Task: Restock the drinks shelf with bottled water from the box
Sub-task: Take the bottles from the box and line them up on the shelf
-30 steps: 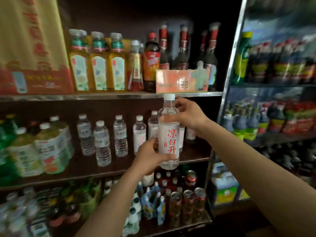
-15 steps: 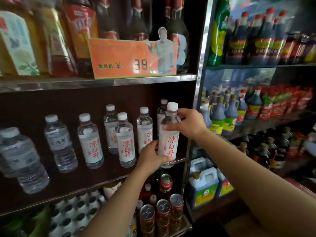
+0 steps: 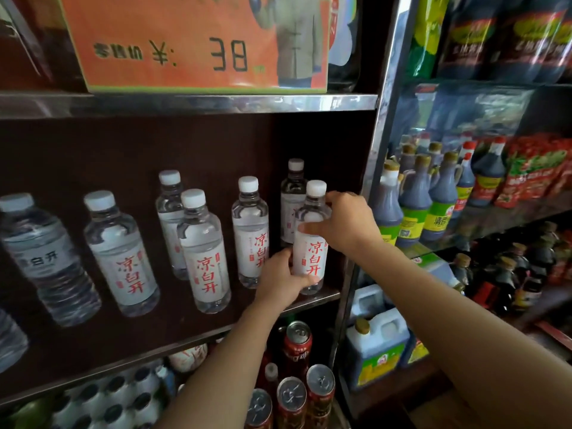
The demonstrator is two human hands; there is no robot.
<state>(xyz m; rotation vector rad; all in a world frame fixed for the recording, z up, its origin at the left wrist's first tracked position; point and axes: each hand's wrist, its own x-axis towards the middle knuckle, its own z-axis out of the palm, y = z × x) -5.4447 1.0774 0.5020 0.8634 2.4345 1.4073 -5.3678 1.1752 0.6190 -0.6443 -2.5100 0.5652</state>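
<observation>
A: Two hands on one water bottle [image 3: 310,243], why?

B: Steadying, prob. Left hand [image 3: 283,281] wrapped round the lower body just above the base, right hand [image 3: 346,222] pinching the shoulder under the white cap. Low grip for the weight, high grip for aim and tilt.

A: Where exactly?

B: Far right end of the drinks shelf [image 3: 318,297], near the front edge, base at or just off the board; can't tell if touching. Upright, red label facing out.

A: Vs. the rest?

B: Directly in front of a back-row bottle [image 3: 292,199], just right of the next labelled bottle [image 3: 251,233]. Fits the row: labels forward, gap at the end getting filled.

A: Bottle vs. hands?

B: Between them. Left palm on its left and below, right fingers reaching in from the right. Neither hand slack, both closed on it.

A: Box?

B: Not in view. Cans [image 3: 295,388] on the shelf below, sauce bottles [image 3: 414,196] on the next rack, price sign [image 3: 192,41] above.

A: Next?

B: Prob. set down, let go, nudge straight.
</observation>
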